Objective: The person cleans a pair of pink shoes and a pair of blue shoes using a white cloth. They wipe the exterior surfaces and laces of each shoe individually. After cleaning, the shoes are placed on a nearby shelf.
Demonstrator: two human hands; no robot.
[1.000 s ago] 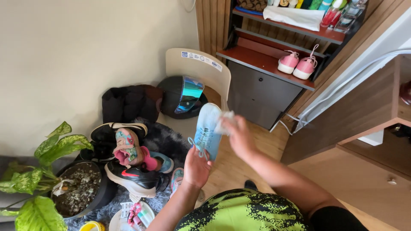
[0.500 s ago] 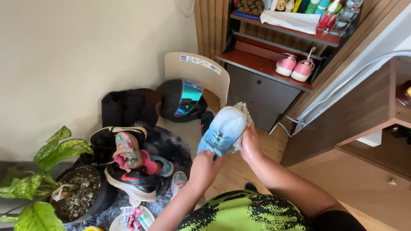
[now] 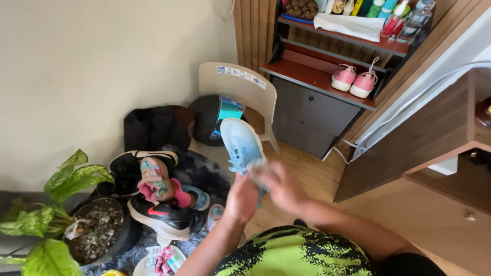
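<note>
Light-blue mesh sneaker point(image 3: 241, 144) runs up and away from the left hand point(image 3: 241, 198) clasping its heel; the blurred right hand point(image 3: 283, 188) presses a crumpled whitish cloth point(image 3: 257, 171) alongside.

Both hands point(image 3: 266, 191) raised together, fingers curled, blurred

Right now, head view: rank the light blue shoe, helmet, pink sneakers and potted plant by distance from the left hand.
1. Light blue shoe: held by the left hand, just above it.
2. Helmet: beyond the shoe, on the chair.
3. Potted plant: far left, on the floor.
4. Pink sneakers: upper right, on the shelf.
</note>
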